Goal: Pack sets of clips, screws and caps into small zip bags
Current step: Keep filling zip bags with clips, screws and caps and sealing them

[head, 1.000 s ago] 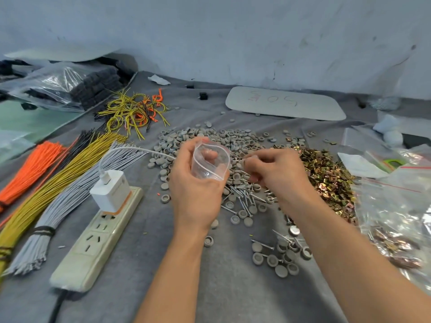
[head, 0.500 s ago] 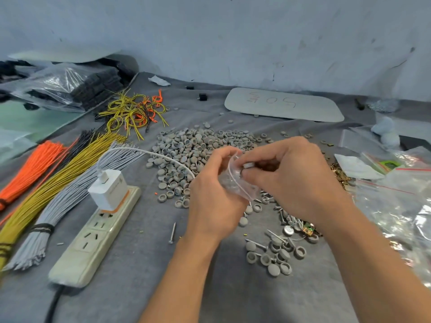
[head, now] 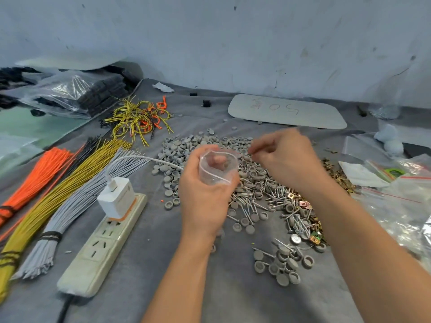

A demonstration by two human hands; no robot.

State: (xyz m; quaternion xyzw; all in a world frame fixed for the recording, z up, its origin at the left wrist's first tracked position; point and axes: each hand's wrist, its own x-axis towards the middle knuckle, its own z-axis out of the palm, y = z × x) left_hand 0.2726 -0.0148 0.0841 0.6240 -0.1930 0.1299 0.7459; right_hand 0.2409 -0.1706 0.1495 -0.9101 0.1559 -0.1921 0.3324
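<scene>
Clear plastic is bulging open in your left hand (head: 205,194): you are gripping the small zip bag (head: 218,167) from below, mouth gaping upward, above the near edge of the grey caps (head: 186,150) heap. Your right hand (head: 283,159) is hovering just right of the bag's mouth, thumb and forefinger pinched together; whether anything is between them, I cannot tell. Screws (head: 251,201) are lying near-right of the bag, brass clips (head: 303,206) beyond them to the right, all on the grey cloth (head: 144,264).

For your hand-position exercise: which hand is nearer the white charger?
Left. The left hand holds the zip bag just right of the charger; the right hand is farther right.
</scene>
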